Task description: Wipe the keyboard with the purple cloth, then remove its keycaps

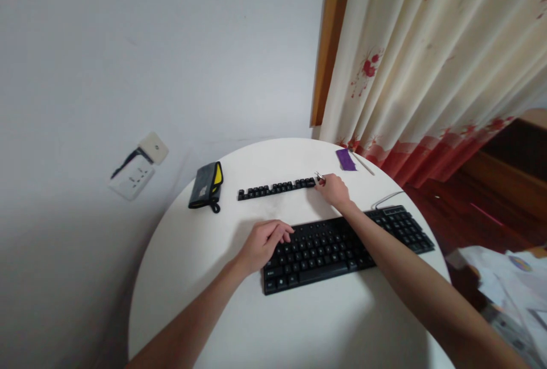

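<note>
A black keyboard (pixel 318 252) lies slightly slanted on the round white table. My left hand (pixel 265 241) rests on its upper left corner, fingers loosely bent and holding nothing. Beyond the keyboard, a row of loose black keycaps (pixel 273 188) is lined up on the table. My right hand (pixel 334 191) is at the right end of this row, closed around a small tool with thin metal wires, which looks like a keycap puller (pixel 319 177). The hand hides most of its handle. My right forearm crosses over the right part of the keyboard.
A dark pouch with yellow lining (pixel 206 185) sits at the table's far left. At the far right lie a purple cloth (pixel 346 159) and a thin white stick (pixel 363 163). The keyboard cable (pixel 387 197) curls behind it. A curtain (pixel 397 73) hangs beside the table.
</note>
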### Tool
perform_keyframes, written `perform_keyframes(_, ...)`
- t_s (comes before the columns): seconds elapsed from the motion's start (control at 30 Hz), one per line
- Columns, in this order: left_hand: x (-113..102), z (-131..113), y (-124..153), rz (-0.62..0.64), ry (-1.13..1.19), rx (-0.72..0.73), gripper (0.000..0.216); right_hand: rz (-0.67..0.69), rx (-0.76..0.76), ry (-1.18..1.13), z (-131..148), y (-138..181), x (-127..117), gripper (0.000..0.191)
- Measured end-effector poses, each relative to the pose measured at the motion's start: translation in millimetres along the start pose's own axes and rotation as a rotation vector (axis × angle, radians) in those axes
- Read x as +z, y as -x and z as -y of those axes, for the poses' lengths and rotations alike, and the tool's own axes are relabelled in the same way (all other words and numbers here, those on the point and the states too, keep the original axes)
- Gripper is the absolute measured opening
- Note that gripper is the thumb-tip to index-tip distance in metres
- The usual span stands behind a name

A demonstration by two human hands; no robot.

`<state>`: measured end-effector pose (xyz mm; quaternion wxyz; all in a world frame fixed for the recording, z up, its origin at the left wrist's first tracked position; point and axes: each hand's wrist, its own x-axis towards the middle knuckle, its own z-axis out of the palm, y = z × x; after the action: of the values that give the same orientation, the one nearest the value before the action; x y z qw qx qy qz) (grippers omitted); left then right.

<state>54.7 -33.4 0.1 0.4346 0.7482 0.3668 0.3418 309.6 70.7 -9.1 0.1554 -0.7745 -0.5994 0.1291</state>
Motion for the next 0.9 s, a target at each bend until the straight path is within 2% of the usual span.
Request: perform_keyframes(0.9, 1.9, 1.0, 0.5, 0.017, -0.025, 0.014, 0.039, -0.02, 0.013, -0.02, 0.8, -0.3, 8.6, 0.019)
